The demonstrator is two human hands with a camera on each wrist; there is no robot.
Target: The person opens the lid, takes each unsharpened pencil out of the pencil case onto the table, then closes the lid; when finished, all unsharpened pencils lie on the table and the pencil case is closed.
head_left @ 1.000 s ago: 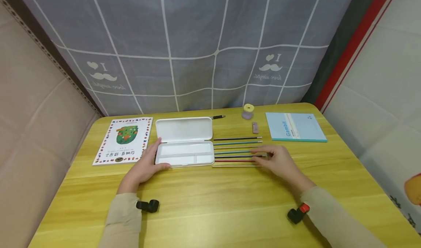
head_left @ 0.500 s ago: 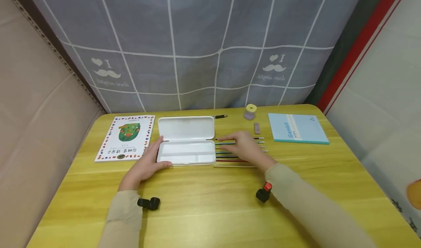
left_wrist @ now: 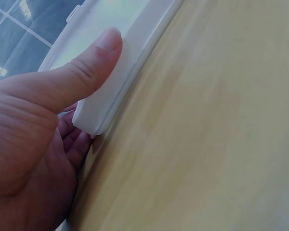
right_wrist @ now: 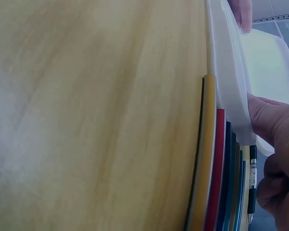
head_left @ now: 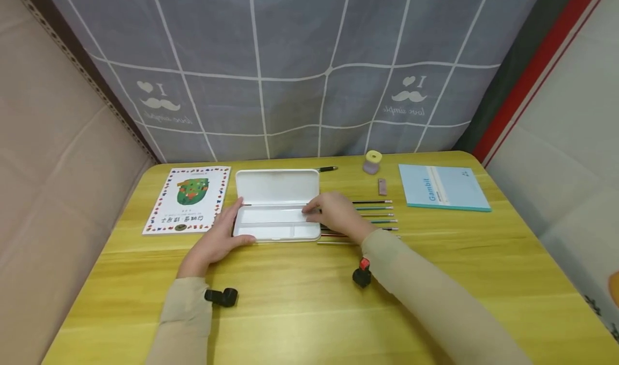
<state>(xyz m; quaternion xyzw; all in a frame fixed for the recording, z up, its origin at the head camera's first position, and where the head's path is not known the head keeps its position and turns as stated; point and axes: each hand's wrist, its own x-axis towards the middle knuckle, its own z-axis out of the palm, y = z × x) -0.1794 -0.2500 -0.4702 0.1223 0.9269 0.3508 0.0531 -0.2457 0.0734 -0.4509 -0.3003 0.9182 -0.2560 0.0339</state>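
Observation:
A white pencil case (head_left: 263,233) lies with its lid raised, its shallow compartments bare where they show. Around its left end my left hand (head_left: 217,241) grips it, thumb over the front rim and fingers at the side and back. In the left wrist view that thumb (left_wrist: 98,57) lies across the white case (left_wrist: 106,96). My right hand (head_left: 338,214) reaches over the case's right end, fingertips inside the back compartment; I see nothing held in it. The right wrist view shows its thumb (right_wrist: 267,115) at the rim. Beneath this hand, several pencils (head_left: 374,208) lie side by side, partly covered.
Behind the case's lid lies a black pen (head_left: 329,169). A yellow-topped sharpener-like pot (head_left: 372,162) and a pinkish eraser (head_left: 382,186) are at the back right. A blue notebook (head_left: 459,187) lies farther right, a white picture booklet (head_left: 193,193) at the left.
My right hand has moved left from the pencils' right ends, across them, to the inside of the pencil case. My left hand stays on the case; the pencils appear unmoved.

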